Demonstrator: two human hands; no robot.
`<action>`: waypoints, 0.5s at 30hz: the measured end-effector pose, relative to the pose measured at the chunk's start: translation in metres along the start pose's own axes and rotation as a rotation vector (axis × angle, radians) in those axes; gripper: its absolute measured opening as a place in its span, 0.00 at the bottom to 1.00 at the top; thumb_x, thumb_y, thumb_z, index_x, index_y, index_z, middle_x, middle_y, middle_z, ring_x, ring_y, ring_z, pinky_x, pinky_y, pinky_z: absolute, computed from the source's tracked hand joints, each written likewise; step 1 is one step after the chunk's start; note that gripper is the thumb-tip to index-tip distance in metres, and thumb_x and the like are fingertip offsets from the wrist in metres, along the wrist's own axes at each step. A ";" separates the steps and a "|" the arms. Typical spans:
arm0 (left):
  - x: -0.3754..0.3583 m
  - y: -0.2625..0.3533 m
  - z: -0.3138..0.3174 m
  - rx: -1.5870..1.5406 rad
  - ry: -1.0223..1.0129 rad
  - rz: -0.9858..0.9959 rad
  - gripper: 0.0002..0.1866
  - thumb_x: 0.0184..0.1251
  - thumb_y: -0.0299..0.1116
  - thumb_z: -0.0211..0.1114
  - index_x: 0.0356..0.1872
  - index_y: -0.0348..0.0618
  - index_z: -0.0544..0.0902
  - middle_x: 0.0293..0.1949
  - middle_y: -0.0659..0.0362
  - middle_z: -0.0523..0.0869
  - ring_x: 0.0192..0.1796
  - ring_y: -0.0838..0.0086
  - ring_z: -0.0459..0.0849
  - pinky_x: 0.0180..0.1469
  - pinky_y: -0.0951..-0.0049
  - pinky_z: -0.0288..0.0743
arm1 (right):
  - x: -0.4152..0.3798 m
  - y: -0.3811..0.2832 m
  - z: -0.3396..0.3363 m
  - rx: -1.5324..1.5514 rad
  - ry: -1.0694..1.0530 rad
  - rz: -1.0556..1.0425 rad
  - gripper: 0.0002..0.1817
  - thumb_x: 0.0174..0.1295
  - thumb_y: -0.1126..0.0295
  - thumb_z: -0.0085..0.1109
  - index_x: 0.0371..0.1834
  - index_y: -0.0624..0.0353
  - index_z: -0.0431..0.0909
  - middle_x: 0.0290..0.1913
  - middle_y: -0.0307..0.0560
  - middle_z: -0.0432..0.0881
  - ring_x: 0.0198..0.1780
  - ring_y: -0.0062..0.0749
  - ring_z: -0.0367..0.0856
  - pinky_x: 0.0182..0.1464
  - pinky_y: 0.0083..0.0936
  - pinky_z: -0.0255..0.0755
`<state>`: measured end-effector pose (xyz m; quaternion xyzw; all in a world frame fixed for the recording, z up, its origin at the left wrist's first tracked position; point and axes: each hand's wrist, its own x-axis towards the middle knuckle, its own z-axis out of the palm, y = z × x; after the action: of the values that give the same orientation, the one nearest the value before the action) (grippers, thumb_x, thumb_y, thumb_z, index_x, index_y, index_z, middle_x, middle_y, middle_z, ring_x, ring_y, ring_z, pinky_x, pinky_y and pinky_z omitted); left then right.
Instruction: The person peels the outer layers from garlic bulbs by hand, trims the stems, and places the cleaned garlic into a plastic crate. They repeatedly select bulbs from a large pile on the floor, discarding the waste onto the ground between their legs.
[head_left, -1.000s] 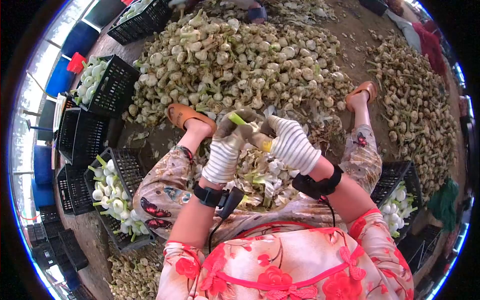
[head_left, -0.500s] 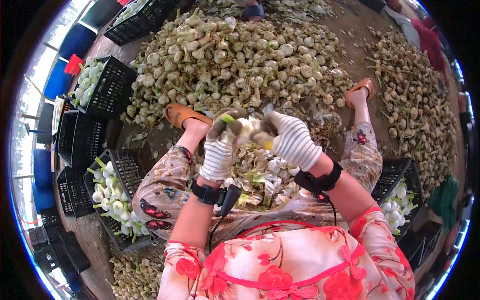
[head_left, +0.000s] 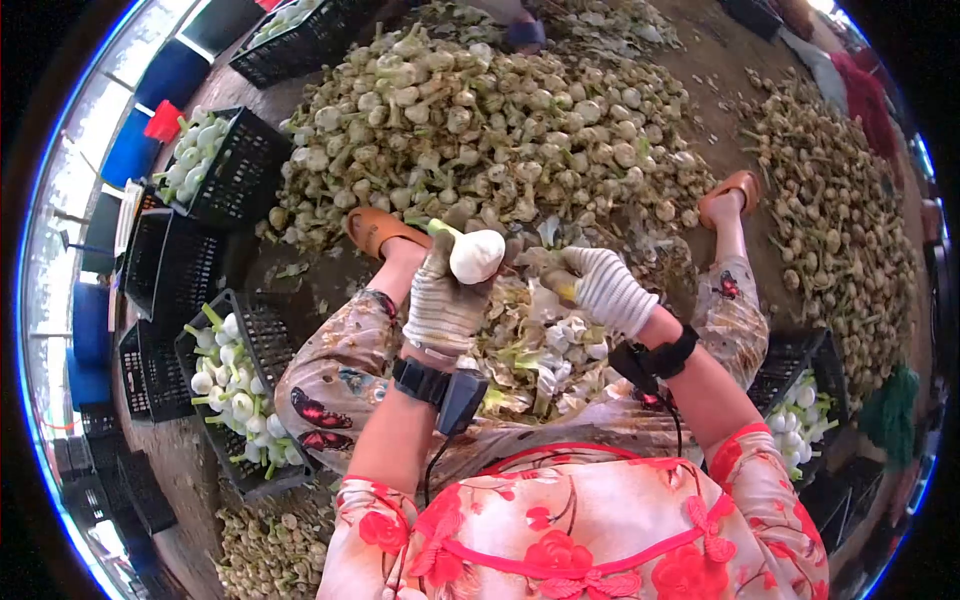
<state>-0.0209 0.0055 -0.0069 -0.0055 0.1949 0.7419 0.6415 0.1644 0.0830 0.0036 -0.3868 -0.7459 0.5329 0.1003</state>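
Within your left hand (head_left: 446, 300), the fingers cradle a bulb (head_left: 478, 256), stem (head_left: 440, 228) outward. Your right hand (head_left: 602, 288), apart from it, curls on something yellow (head_left: 562, 291), mostly hidden. Hold the bulb steady, unsqueezed, above the peelings (head_left: 540, 345).

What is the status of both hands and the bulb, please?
Left hand holding white bulb. Right hand apart from bulb, its grip unclear. Loose peelings below, not covering the bulb.

You sit in what looks like a produce-handling shed: heaps of garlic bulbs (head_left: 500, 130) lie on the brown floor (head_left: 722, 105), and black plastic crates (head_left: 248, 165) (several filled with white bulbs (head_left: 240, 405)) stand around you.
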 end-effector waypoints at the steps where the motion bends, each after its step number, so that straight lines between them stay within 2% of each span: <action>1: 0.000 0.006 -0.004 -0.072 0.058 -0.056 0.16 0.61 0.40 0.58 0.47 0.45 0.75 0.43 0.56 0.80 0.47 0.64 0.79 0.57 0.56 0.71 | 0.012 0.030 0.009 -0.129 0.093 -0.264 0.12 0.54 0.69 0.55 0.40 0.63 0.76 0.29 0.55 0.80 0.31 0.32 0.79 0.37 0.26 0.72; 2: -0.002 0.008 -0.003 -0.037 -0.017 -0.035 0.16 0.64 0.43 0.54 0.47 0.45 0.75 0.42 0.56 0.81 0.46 0.66 0.79 0.57 0.59 0.71 | 0.012 0.023 0.013 0.132 0.062 -0.349 0.15 0.55 0.66 0.57 0.40 0.66 0.75 0.29 0.47 0.80 0.33 0.25 0.77 0.39 0.23 0.71; 4: -0.003 0.018 -0.022 -0.013 0.077 -0.046 0.19 0.65 0.47 0.51 0.46 0.43 0.75 0.41 0.56 0.81 0.46 0.67 0.79 0.55 0.65 0.72 | 0.003 0.003 0.014 0.310 -0.043 -0.171 0.15 0.55 0.64 0.57 0.39 0.66 0.76 0.30 0.41 0.79 0.34 0.24 0.76 0.39 0.21 0.71; 6: -0.009 0.028 -0.040 -0.119 -0.228 0.054 0.23 0.64 0.52 0.48 0.45 0.42 0.76 0.42 0.57 0.81 0.45 0.68 0.79 0.53 0.69 0.72 | -0.001 -0.012 0.015 0.108 -0.076 -0.037 0.09 0.58 0.69 0.54 0.37 0.63 0.78 0.26 0.36 0.78 0.27 0.14 0.71 0.28 0.15 0.67; 7: -0.003 0.036 -0.059 -0.217 -0.021 -0.064 0.23 0.63 0.53 0.49 0.43 0.43 0.76 0.39 0.58 0.82 0.42 0.68 0.80 0.49 0.69 0.75 | -0.003 -0.014 0.016 0.188 -0.144 0.110 0.10 0.59 0.67 0.54 0.34 0.63 0.78 0.25 0.35 0.77 0.25 0.14 0.71 0.26 0.15 0.66; 8: -0.032 0.053 -0.009 -0.264 0.070 0.021 0.14 0.61 0.44 0.56 0.35 0.44 0.78 0.31 0.53 0.82 0.34 0.58 0.81 0.40 0.55 0.80 | -0.001 -0.013 0.018 0.253 -0.212 0.260 0.11 0.59 0.64 0.54 0.30 0.62 0.78 0.23 0.33 0.76 0.23 0.14 0.70 0.24 0.14 0.64; 10: -0.041 0.077 -0.014 -0.260 0.194 0.230 0.13 0.60 0.44 0.57 0.33 0.45 0.79 0.29 0.54 0.83 0.33 0.59 0.82 0.35 0.56 0.81 | 0.009 0.001 0.033 0.055 -0.147 0.184 0.11 0.56 0.66 0.56 0.29 0.65 0.77 0.22 0.37 0.77 0.24 0.18 0.73 0.27 0.17 0.69; 11: -0.052 0.093 -0.012 -0.250 0.301 0.324 0.13 0.59 0.43 0.58 0.31 0.44 0.78 0.29 0.53 0.82 0.32 0.60 0.82 0.30 0.58 0.81 | 0.012 0.015 0.037 0.077 -0.152 0.079 0.09 0.55 0.67 0.57 0.29 0.64 0.77 0.22 0.38 0.77 0.23 0.19 0.73 0.27 0.18 0.69; 12: -0.063 0.111 -0.017 -0.123 0.319 0.449 0.13 0.58 0.42 0.58 0.31 0.42 0.77 0.28 0.53 0.82 0.30 0.60 0.81 0.30 0.61 0.81 | 0.015 0.030 0.039 0.101 -0.150 -0.019 0.08 0.54 0.69 0.58 0.29 0.64 0.77 0.21 0.38 0.77 0.22 0.19 0.73 0.27 0.18 0.69; 14: -0.105 0.148 0.009 -0.181 0.390 0.462 0.13 0.58 0.42 0.58 0.32 0.42 0.76 0.26 0.54 0.81 0.28 0.60 0.81 0.29 0.64 0.81 | 0.023 0.055 0.036 0.076 -0.184 0.078 0.06 0.53 0.72 0.60 0.30 0.65 0.78 0.22 0.38 0.78 0.22 0.19 0.73 0.27 0.18 0.69; 15: -0.112 0.180 -0.041 -0.033 0.478 0.615 0.18 0.58 0.47 0.56 0.34 0.39 0.75 0.29 0.52 0.80 0.30 0.61 0.80 0.31 0.62 0.78 | 0.025 0.050 0.036 0.108 -0.193 0.117 0.06 0.53 0.72 0.59 0.30 0.65 0.78 0.22 0.38 0.78 0.23 0.19 0.73 0.27 0.18 0.69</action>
<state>-0.1831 -0.1307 0.0352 -0.1296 0.3194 0.8804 0.3256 0.1509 0.0805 -0.0613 -0.3706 -0.6983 0.6121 0.0178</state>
